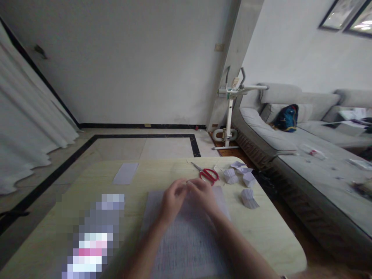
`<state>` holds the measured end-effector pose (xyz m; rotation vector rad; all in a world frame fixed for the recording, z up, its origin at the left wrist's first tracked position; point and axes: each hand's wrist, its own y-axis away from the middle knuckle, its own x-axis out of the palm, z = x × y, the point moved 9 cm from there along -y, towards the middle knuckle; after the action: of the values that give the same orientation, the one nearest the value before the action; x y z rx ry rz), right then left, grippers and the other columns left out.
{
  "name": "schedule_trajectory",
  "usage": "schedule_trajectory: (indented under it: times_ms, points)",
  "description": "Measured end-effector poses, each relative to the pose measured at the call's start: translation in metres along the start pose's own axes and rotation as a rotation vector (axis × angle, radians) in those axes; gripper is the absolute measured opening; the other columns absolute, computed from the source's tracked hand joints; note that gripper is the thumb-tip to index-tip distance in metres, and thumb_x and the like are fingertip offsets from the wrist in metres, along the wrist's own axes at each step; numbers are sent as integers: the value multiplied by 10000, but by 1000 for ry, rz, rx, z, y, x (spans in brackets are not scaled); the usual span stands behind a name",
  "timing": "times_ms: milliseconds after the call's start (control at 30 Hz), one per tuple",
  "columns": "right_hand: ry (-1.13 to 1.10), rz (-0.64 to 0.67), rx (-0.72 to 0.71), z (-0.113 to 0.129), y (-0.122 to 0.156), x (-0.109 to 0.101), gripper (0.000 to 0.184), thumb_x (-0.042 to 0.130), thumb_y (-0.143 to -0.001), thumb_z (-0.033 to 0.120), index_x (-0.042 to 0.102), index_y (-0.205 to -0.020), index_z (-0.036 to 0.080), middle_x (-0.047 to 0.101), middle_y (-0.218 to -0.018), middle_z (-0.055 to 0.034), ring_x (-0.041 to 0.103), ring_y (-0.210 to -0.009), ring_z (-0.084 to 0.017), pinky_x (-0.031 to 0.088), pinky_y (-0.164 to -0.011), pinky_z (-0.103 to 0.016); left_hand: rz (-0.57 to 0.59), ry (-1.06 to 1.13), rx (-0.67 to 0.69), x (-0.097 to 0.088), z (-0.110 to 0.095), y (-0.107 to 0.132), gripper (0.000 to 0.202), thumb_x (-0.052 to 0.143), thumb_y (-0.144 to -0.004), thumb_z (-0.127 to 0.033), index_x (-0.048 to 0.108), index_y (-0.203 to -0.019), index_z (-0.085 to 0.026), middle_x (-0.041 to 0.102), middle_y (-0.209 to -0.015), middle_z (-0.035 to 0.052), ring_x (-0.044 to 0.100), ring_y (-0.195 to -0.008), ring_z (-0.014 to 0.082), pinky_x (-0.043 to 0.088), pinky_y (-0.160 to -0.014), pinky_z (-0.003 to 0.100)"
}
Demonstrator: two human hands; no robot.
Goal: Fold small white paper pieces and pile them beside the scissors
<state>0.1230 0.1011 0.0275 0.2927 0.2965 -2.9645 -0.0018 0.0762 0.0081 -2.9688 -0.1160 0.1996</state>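
Note:
My left hand [175, 195] and my right hand [202, 193] meet at the fingertips over the far part of a large printed sheet of paper [186, 244]. Both are closed in a pinch, and a small pale bit shows where they meet, too small to name. Just beyond my right hand lies a pair of scissors [208, 175] with red handles, its blades pointing to the far left. Several folded pieces of paper [231, 176] sit to the right of the scissors, with one folded piece [249, 198] nearer to me.
A light wooden table [267, 236] holds everything. A small blank sheet [126, 173] lies at its far left, and a pixelated patch covers the left side. Behind stands white exercise equipment [229, 112]; a grey sofa [319, 162] with a blue bag [287, 118] runs along the right.

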Motion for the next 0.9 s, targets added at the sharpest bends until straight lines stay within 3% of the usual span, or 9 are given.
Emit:
schedule_trajectory:
  times_ms: [167, 267, 400, 900]
  points:
    - [-34, -30, 18, -4, 0, -4, 171, 590, -781, 288, 701, -762, 159, 685, -713, -44, 618, -679, -169, 466, -622, -257, 50, 82, -49, 7, 5, 0, 413, 655, -742, -368, 577, -1088, -157, 691, -914, 76, 649, -828, 197, 501, -717, 274]
    - [-53, -33, 40, -8, 0, -5, 181, 600, -779, 309, 698, -753, 159, 679, -702, -39, 606, -660, -160, 456, -606, -252, 66, 111, -72, 9, 6, 0, 337, 642, -753, -366, 618, -1005, -144, 686, -959, 91, 639, -883, 206, 488, -767, 285]
    - [-92, -47, 65, -12, 0, -6, 198, 619, -766, 345, 687, -752, 160, 664, -697, -29, 588, -645, -146, 446, -602, -245, 67, 117, -80, 6, 2, -1, 277, 607, -778, -374, 651, -910, -135, 687, -872, 67, 634, -813, 190, 485, -722, 266]
    - [-149, 2, 100, -17, -1, 0, 222, 624, -750, 386, 672, -740, 169, 657, -689, -31, 595, -637, -154, 461, -594, -256, 87, 90, -121, 8, 3, 2, 342, 617, -759, -416, 632, -939, -126, 665, -820, 52, 622, -741, 180, 483, -659, 253]
